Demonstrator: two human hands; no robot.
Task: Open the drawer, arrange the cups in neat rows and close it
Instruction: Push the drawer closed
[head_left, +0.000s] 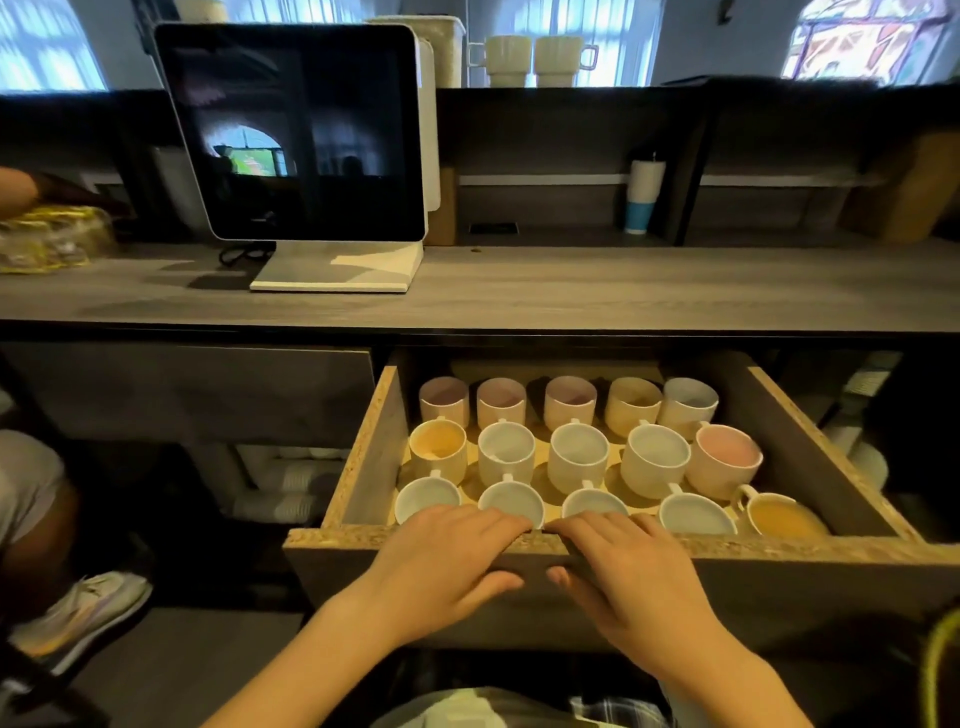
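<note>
Drawer (363, 457) open; cups (577, 451) inside stand in 3 rows of 5, arranging looks done. Left hand (447, 566) and right hand (626, 574) grip its front edge; closing remains.

Count: 1 drawer (779, 545), holding 15 cups (577, 449) in 3 rows: 5 at the back, 5 in the middle, 5 at the front. The top ledge carries 2 ribbed mugs (508, 60). There is 1 screen (291, 130) and 1 white-and-blue tumbler (643, 195). My hands number 2: left hand (447, 561) and right hand (628, 571).
</note>
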